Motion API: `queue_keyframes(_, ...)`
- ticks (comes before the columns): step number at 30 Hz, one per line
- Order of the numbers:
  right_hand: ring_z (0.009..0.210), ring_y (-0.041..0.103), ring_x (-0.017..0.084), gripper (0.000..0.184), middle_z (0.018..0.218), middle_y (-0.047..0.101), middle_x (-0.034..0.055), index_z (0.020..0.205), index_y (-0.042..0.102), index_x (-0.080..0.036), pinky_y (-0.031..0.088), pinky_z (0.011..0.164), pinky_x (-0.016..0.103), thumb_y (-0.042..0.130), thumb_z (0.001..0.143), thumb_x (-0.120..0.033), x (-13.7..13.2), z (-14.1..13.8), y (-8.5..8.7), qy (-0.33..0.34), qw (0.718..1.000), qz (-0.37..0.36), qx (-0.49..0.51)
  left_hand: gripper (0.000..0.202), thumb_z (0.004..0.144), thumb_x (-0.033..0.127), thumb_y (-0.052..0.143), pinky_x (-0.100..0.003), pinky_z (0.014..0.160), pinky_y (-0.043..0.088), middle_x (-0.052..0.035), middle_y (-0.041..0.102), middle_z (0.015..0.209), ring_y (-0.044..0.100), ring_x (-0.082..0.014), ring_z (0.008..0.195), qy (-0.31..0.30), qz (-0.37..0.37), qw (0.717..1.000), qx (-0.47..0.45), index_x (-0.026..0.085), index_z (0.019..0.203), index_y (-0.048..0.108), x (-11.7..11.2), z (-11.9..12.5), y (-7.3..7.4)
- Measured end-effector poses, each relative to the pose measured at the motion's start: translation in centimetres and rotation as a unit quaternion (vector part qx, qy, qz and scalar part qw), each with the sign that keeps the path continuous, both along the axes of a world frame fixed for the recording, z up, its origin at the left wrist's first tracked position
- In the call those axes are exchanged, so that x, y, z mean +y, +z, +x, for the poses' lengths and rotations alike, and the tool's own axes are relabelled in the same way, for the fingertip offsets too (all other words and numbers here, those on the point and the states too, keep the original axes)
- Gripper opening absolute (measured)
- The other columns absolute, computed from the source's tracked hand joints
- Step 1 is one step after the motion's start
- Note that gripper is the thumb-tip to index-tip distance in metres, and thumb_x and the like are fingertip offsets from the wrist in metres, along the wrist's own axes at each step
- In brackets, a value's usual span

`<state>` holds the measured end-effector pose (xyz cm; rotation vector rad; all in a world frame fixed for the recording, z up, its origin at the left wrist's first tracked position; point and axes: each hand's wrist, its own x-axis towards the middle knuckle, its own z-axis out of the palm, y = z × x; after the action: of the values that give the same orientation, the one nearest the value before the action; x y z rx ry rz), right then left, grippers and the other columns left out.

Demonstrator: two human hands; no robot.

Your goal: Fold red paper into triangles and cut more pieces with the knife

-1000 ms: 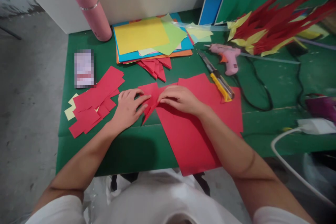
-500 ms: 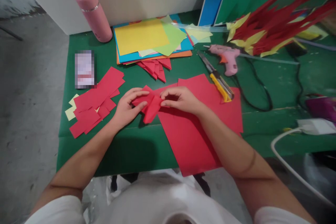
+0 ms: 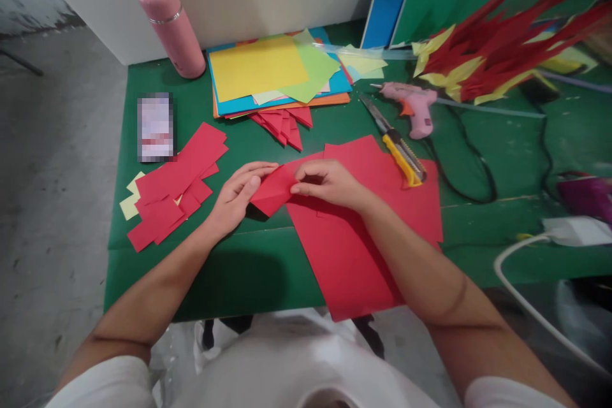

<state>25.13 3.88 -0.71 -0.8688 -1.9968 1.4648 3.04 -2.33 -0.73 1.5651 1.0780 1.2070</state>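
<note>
A small folded red paper piece is held just above the green table, between both hands. My left hand grips its left side with fingers curled round it. On its right edge my right hand pinches it with thumb and fingers. Under my right forearm lie large red paper sheets.
Cut red and pale yellow paper pieces lie at the left beside a phone. At the back stand a pink flask, a stack of coloured sheets and folded red pieces. A yellow utility knife, pink glue gun, cables and red-yellow paper spikes lie right.
The red piece was pressed flat on the table a second ago. Both hands have since lifted it and turned it between the fingers.
</note>
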Motion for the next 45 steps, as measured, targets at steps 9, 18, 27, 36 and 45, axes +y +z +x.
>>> queue_keyframes(9, 0.064, 0.056, 0.013, 0.033, 0.067, 0.065, 0.0012, 0.069, 0.061, -0.019, 0.043, 0.060, 0.027, 0.075, 0.076, -0.047, -0.6, -0.7, 0.0, -0.063, 0.998, 0.001, -0.003, 0.020, 0.077, 0.041, 0.077, -0.037, 0.087, 0.058, -0.0062, 0.075, 0.098, 0.070, -0.0193, 0.092, 0.149, -0.056, 0.987, -0.007, 0.024, 0.086, 0.079, -0.7, 1.0, -0.5)
queue_keyframes(18, 0.054, 0.054, 0.009, 0.036, 0.068, 0.060, -0.0030, 0.079, 0.055, -0.020, 0.045, 0.056, 0.025, 0.078, 0.074, -0.047, -0.9, -1.3, -0.1, -0.093, 0.984, -0.119, 0.090, 0.024, 0.066, 0.041, 0.084, -0.034, 0.080, 0.060, -0.0043, 0.071, 0.092, 0.069, -0.0173, 0.087, 0.199, -0.085, 0.974, -0.074, 0.022, 0.080, 0.078, -0.6, 1.4, -0.6)
queue_keyframes(27, 0.055, 0.055, 0.011, 0.039, 0.058, 0.060, -0.0025, 0.079, 0.064, -0.018, 0.045, 0.056, 0.025, 0.075, 0.075, -0.055, -1.0, -1.3, 0.3, -0.077, 0.985, -0.143, 0.062, 0.024, 0.064, 0.037, 0.087, -0.031, 0.086, 0.058, -0.0025, 0.069, 0.096, 0.067, -0.0155, 0.092, 0.198, -0.085, 0.964, -0.158, 0.025, 0.083, 0.079, -0.9, 2.1, -0.4)
queue_keyframes(36, 0.054, 0.056, 0.012, 0.040, 0.057, 0.061, -0.0009, 0.070, 0.061, -0.019, 0.043, 0.053, 0.026, 0.077, 0.072, -0.055, -1.3, -1.5, 0.4, -0.093, 0.986, -0.128, 0.053, 0.023, 0.069, 0.041, 0.083, -0.030, 0.080, 0.058, -0.0037, 0.074, 0.089, 0.069, -0.0159, 0.086, 0.205, -0.097, 0.968, -0.107, 0.022, 0.078, 0.077, -1.0, 1.8, -0.2)
queue_keyframes(45, 0.053, 0.055, 0.011, 0.037, 0.058, 0.059, -0.0019, 0.074, 0.062, -0.018, 0.043, 0.053, 0.025, 0.074, 0.076, -0.053, -1.4, -1.5, 0.7, -0.077, 0.988, -0.120, 0.058, 0.029, 0.065, 0.039, 0.086, -0.026, 0.070, 0.058, -0.0006, 0.073, 0.077, 0.068, -0.0128, 0.072, 0.230, -0.091, 0.963, -0.105, 0.021, 0.085, 0.074, -1.0, 1.9, 0.0)
